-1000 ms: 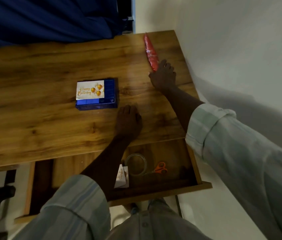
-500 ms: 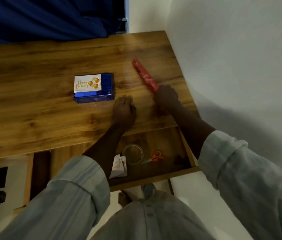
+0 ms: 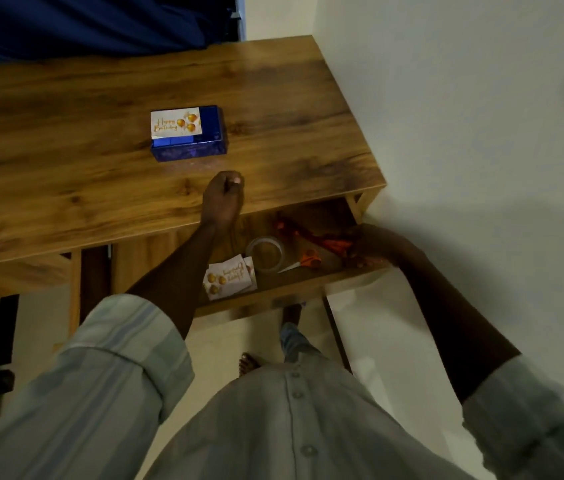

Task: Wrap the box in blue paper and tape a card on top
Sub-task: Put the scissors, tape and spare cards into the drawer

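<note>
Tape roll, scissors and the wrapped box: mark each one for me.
Tape roll (image 3: 265, 253), head view, on its clear near rim.
Scissors (image 3: 309, 258), head view, on the orange handles.
Wrapped box (image 3: 209, 128), head view, on the bare blue top beside the card.

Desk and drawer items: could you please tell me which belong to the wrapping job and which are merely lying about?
Job:
blue-wrapped box
birthday card on it
tape roll

Lying about:
spare cards
scissors
red roll, in right hand
</note>
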Demonstrator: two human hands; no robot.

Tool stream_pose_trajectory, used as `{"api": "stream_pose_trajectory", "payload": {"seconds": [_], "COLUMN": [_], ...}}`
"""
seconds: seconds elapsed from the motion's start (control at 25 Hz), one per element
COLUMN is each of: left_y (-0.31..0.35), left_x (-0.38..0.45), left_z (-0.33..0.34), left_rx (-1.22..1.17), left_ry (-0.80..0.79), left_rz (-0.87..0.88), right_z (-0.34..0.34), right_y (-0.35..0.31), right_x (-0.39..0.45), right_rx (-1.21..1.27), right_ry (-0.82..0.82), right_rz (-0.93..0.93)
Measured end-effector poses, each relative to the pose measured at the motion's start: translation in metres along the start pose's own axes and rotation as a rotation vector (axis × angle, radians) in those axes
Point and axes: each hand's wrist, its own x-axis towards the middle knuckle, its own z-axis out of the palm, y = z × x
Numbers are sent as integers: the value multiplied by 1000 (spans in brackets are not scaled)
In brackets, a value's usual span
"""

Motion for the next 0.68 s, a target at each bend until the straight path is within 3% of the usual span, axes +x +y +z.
{"api": "stream_pose_trajectory", "payload": {"seconds": [0.12,0.2,0.28,0.4,0.56,0.68], "left_y": [-13,-25,-34,-37,-38,-37], "left_x": [-14,-30,-44,-62,-73,-79], "left_z": [4,0,-5,-12,-19,-21], "left_rx": [421,669,709,739,808,857], "left_ry": [-54,-95,-82,-68,-77,-95], "left_rz": [220,288,281,294,269,313], "right_z": [32,48,61,79,78,86], "right_y": [6,1,-1,3,-9,-12], "right_x": [37,52,58,54,49,43], "right_rx": [-96,50,184,127,314,132], "right_ry": [213,343,449,519,522,673], "right_rz": [-13,64,213,321,292,99]}}
